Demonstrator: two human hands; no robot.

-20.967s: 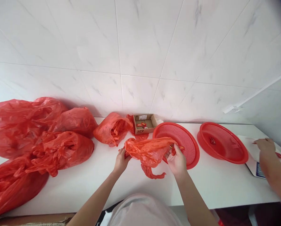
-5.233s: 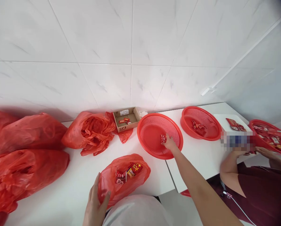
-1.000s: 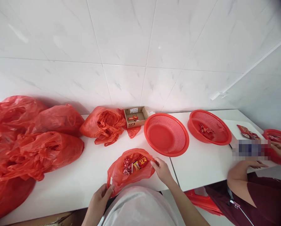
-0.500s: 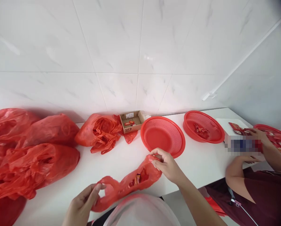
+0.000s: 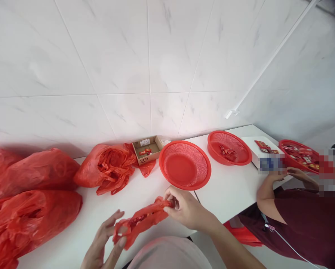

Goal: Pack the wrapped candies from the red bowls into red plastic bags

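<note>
A red plastic bag (image 5: 146, 221) with small wrapped packets inside stretches between my two hands over the front of the white table. My right hand (image 5: 184, 209) pinches its right end, just below the near red basket. At the bag's left end, my left hand (image 5: 108, 237) has its fingers spread around the handle loop, with the thumb against the plastic. The bag's opening is narrow and shows only part of the packets.
Filled red bags (image 5: 44, 172) line the left. A cardboard box (image 5: 147, 150) with packets, a bare red basket (image 5: 184, 166) and a basket (image 5: 229, 147) holding packets stand at the back. At right, a person (image 5: 302, 220) sits by a full basket (image 5: 299, 153).
The bag's mouth has narrowed and its right end has come lower and left with my right hand. My left hand's fingers have spread. The view has shifted right. The person's hands have moved.
</note>
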